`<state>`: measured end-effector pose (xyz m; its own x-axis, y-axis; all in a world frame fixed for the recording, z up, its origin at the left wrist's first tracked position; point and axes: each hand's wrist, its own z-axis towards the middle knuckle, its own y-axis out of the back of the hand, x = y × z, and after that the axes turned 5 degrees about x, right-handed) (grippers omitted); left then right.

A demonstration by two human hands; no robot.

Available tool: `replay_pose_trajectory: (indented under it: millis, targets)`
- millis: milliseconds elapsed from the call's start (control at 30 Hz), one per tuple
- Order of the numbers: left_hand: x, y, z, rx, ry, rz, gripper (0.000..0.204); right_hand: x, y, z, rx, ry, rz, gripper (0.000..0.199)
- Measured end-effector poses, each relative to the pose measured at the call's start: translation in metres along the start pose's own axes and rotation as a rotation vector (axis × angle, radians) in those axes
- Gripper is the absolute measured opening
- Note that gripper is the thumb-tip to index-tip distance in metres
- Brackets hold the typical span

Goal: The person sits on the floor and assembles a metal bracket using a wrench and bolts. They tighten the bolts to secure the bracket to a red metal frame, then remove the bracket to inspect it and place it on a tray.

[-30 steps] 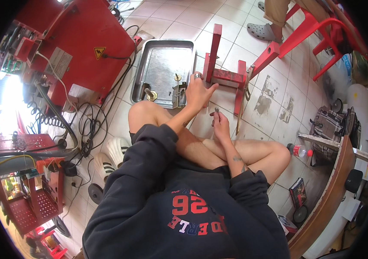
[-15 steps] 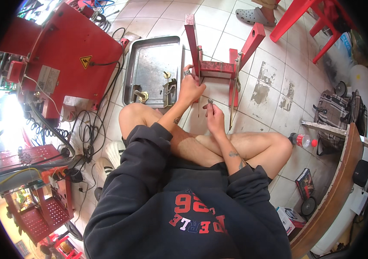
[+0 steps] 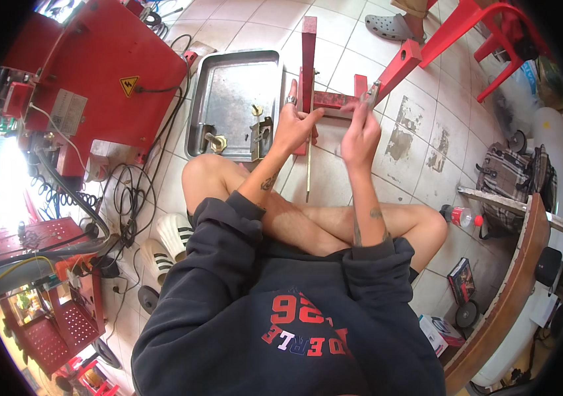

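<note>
A red metal frame (image 3: pixel 330 99) with raised legs stands on the floor ahead of my crossed legs. My left hand (image 3: pixel 294 127) is closed around its left leg, index finger up along the side and thumb stretched to the right. A thin metal rod (image 3: pixel 308 168) hangs down beside that hand. My right hand (image 3: pixel 363 140) is raised at the frame's right leg, its fingers over a small metal fitting (image 3: pixel 374 88). Motion smears those fingers, so their grip is unclear. Left of the frame lies a metal tray (image 3: pixel 230 82) with brass-coloured fittings (image 3: pixel 216 141) in it.
A red machine (image 3: pixel 120 86) with loose black cables (image 3: pixel 133 195) stands on the left. Ahead on the right are a red plastic stool (image 3: pixel 456 30) and another person's grey clog (image 3: pixel 388 27). A bottle (image 3: pixel 461 216) and a wooden edge (image 3: pixel 516 264) lie to the right.
My right hand has risen from near my lap to the frame's right leg. The frame sits slightly farther right in view. My left hand stays at the left leg, its thumb now stretched out.
</note>
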<state>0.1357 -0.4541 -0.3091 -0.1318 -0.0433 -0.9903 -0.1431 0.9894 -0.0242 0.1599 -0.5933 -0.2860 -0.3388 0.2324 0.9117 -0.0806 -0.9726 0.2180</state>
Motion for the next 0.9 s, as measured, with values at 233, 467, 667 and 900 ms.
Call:
replay_pose_trajectory:
  millis: [233, 467, 667, 900]
  targets:
    - [-0.003, 0.006, 0.018, 0.106, -0.114, -0.116, 0.097, 0.02, 0.008, 0.045, 0.088, -0.384, 0.524, 0.043]
    - [-0.007, 0.005, 0.016, 0.112, -0.073, -0.198, 0.088, 0.012, 0.004, 0.048, 0.002, -0.339, 0.411, 0.038]
    - [-0.002, 0.002, 0.018, 0.088, -0.104, -0.227, 0.087, -0.009, -0.017, 0.045, 0.091, -0.275, 0.301, 0.032]
    - [-0.005, 0.0, 0.016, 0.048, -0.13, -0.247, 0.086, -0.007, -0.033, 0.039, 0.147, -0.083, 0.129, 0.032]
